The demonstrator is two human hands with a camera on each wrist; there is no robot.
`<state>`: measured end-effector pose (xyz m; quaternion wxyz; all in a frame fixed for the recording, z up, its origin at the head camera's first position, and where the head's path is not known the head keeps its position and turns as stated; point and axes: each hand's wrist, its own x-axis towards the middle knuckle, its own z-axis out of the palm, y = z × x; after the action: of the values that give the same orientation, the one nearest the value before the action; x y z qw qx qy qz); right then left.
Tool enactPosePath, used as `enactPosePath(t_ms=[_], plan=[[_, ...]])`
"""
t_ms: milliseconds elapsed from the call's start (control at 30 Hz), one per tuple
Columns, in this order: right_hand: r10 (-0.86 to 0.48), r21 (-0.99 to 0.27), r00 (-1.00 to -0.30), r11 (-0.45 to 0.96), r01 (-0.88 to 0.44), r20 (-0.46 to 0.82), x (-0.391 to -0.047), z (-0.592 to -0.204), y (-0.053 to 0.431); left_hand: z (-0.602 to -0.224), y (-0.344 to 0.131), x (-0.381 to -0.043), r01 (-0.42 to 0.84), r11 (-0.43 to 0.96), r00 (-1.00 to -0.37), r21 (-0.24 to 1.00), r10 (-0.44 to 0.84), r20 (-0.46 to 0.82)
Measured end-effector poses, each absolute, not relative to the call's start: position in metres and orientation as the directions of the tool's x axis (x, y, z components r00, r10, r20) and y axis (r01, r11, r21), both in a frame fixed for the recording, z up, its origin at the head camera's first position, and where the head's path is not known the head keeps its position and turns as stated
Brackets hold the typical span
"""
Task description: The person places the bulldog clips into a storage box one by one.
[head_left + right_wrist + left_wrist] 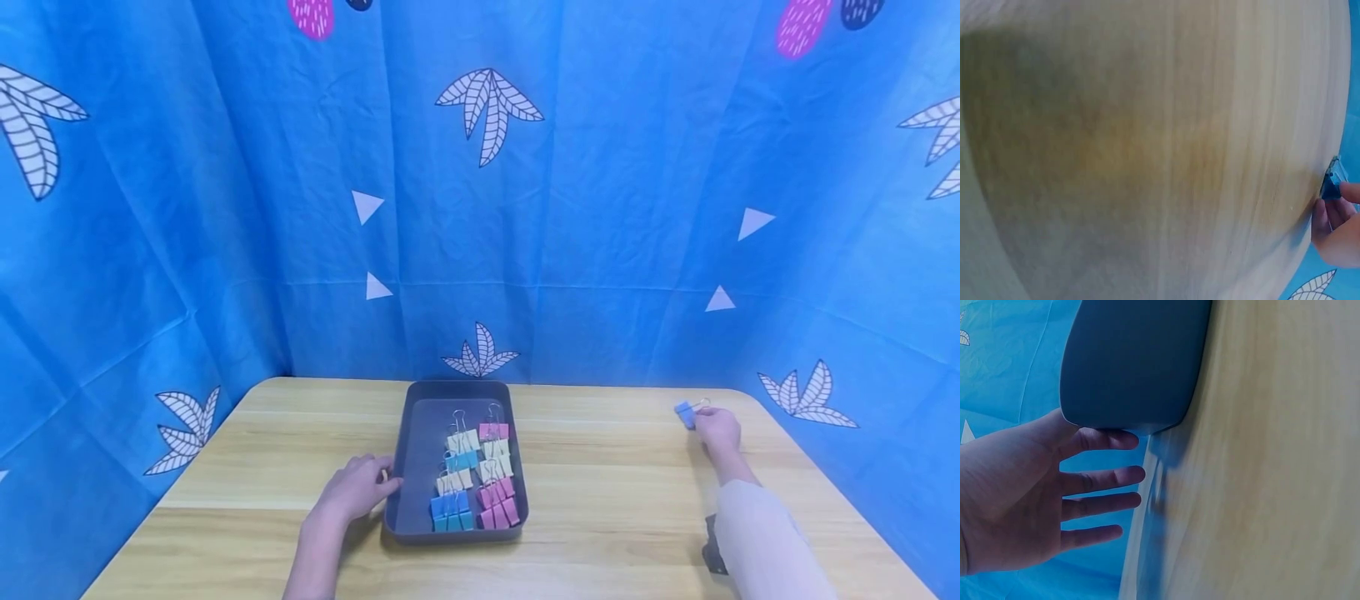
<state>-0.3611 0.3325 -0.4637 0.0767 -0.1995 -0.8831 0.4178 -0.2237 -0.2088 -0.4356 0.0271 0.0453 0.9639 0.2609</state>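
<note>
My right hand (718, 429) pinches a blue binder clip (685, 412) by one side, near the table's far right corner; the clip's wire handles point up and to the right. The same clip (1330, 186) shows at the right edge of the right wrist view, between thumb and fingers. My left hand (356, 486) touches the left wall of a dark grey tray (405, 433). Its fingers (1104, 480) are straight and spread, the index finger against the tray. Inside the tray lie two columns of binder clips: cream, teal and blue ones (450, 504) left, pink and cream ones (498, 504) right.
The light wood table (600, 483) extends between the tray and my right hand. A dark object (712, 546) is partly hidden by the right sleeve (765, 533). A blue patterned curtain (600, 208) hangs behind the table and along both sides.
</note>
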Motion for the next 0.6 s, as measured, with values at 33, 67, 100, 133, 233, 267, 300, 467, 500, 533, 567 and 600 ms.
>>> enactPosePath(t_ms=[33,67,100,133,233,267,300,467,500,533,567,600], plan=[[0.419,-0.772,-0.907,0.567,0.289,-0.032,-0.3601,-0.4635,0.3328,-0.4357,-0.209,-0.2236,0.077,0.861,-0.994,0.503,0.105,-0.027],[0.421,-0.773,-0.907,0.567,0.286,-0.026,-0.3591,-0.4634,0.3328,-0.4357,-0.2089,-0.2235,0.077,0.86,-0.994,0.504,0.105,-0.028],[0.422,-0.774,-0.906,0.568,0.281,-0.019,-0.3579,-0.4634,0.3325,-0.4357,-0.2088,-0.2234,0.079,0.862,-0.994,0.502,0.106,-0.026],[0.423,-0.773,-0.906,0.571,0.277,-0.012,-0.3572,-0.4639,0.3318,-0.4361,-0.2088,-0.2237,0.074,0.861,-0.994,0.503,0.102,-0.027],[0.423,-0.762,-0.906,0.592,0.261,0.019,-0.3551,-0.4647,0.3291,-0.4357,-0.2089,-0.2237,0.078,0.861,-0.994,0.503,0.104,-0.025],[0.426,-0.761,-0.904,0.595,0.26,0.024,-0.3544,-0.465,0.3282,-0.4359,-0.2088,-0.2236,0.076,0.859,-0.994,0.506,0.103,-0.025],[0.429,-0.757,-0.903,0.599,0.26,0.029,-0.3536,-0.4651,0.3274,-0.4362,-0.209,-0.2236,0.079,0.86,-0.994,0.505,0.106,-0.024],[0.454,-0.751,-0.89,0.599,0.278,0.033,-0.353,-0.4659,0.3242,-0.4385,-0.2105,-0.2236,0.091,0.86,-0.994,0.501,0.112,-0.012],[0.458,-0.749,-0.888,0.601,0.279,0.036,-0.353,-0.4662,0.3238,-0.4387,-0.2104,-0.2236,0.092,0.86,-0.994,0.501,0.112,-0.01],[0.463,-0.749,-0.886,0.6,0.282,0.037,-0.3535,-0.4668,0.3238,-0.4389,-0.2103,-0.2237,0.092,0.86,-0.994,0.502,0.111,-0.01],[0.467,-0.749,-0.883,0.6,0.282,0.041,-0.3538,-0.4673,0.3238,-0.439,-0.2103,-0.2239,0.093,0.86,-0.994,0.501,0.112,-0.009],[0.469,-0.749,-0.882,0.6,0.282,0.043,-0.3544,-0.4676,0.3239,-0.439,-0.2102,-0.224,0.093,0.86,-0.994,0.502,0.113,-0.009]])
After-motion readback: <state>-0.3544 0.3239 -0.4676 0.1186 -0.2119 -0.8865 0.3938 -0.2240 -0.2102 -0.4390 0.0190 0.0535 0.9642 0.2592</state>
